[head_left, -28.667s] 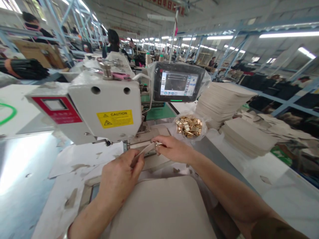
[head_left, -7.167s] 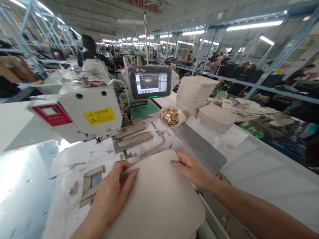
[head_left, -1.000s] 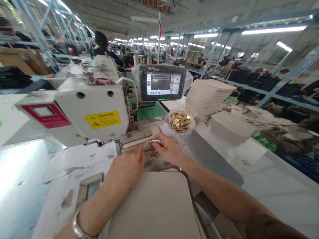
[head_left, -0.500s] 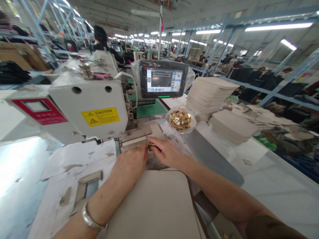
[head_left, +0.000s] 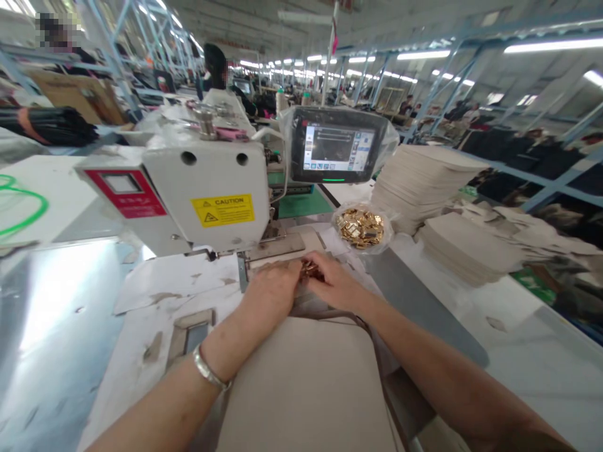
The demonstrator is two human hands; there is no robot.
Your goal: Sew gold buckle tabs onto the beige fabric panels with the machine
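My left hand (head_left: pixel 276 284) bends over the front of the machine's clamp plate (head_left: pixel 273 249); its fingers are pressed together and their tips are hidden. Facing it, my right hand (head_left: pixel 335 282) is closed on small gold metal pieces (head_left: pixel 309 270), which show between the two hands. How many pieces there are cannot be made out. Below both hands lies a stack of beige panels (head_left: pixel 306 383) with rounded corners. The sewing machine head (head_left: pixel 211 188) with a yellow caution label stands to the left of the clamp plate.
A plastic-lined bowl (head_left: pixel 387 242) of gold metal pieces stands behind my right hand. Tall stacks of beige panels (head_left: pixel 419 182) are at the right. A lit control screen (head_left: pixel 336 147) stands behind the clamp. A beige frame-shaped piece (head_left: pixel 181 333) lies at the left. Co-workers sit farther back.
The view has swung left, so everything sits farther right in the picture. My hands stay together at the clamp; more of the gold pieces shows between them.
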